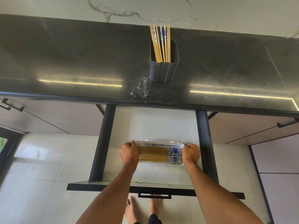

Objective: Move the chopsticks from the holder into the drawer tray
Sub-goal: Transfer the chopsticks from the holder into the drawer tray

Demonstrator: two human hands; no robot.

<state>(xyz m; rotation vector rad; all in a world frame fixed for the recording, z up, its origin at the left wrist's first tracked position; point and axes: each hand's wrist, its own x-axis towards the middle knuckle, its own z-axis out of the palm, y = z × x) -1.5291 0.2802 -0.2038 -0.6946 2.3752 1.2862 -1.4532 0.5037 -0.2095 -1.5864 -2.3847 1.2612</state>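
Both hands down in the open drawer (155, 126), at the two short ends of the white tray (159, 143). Left hand (129, 151) curled round the tray's left end, right hand (191, 153) curled round its right end, fingers wrapped over the rim on both sides. Tray near the drawer's front edge, roughly centred between the side walls. Inside, a flat row of chopsticks (153, 155), parallel to the drawer front, patterned blue-and-white ends toward the right.

More chopsticks still upright in the dark holder (163, 67), near the middle of the worktop (64, 62), just behind its front edge and above the drawer. Task judged about half done.

Step in hand: likely squaring or shifting the tray. Best done level, both ends moved together, so the laid row stays aligned and nothing rolls over the rim. Worth leaving the tray clear of the drawer front and within easy reach for the next drop. After that, release both ends and reach up for another bunch from the holder, laid with patterned ends to the right again.

No brand, label or readable writing visible anywhere.
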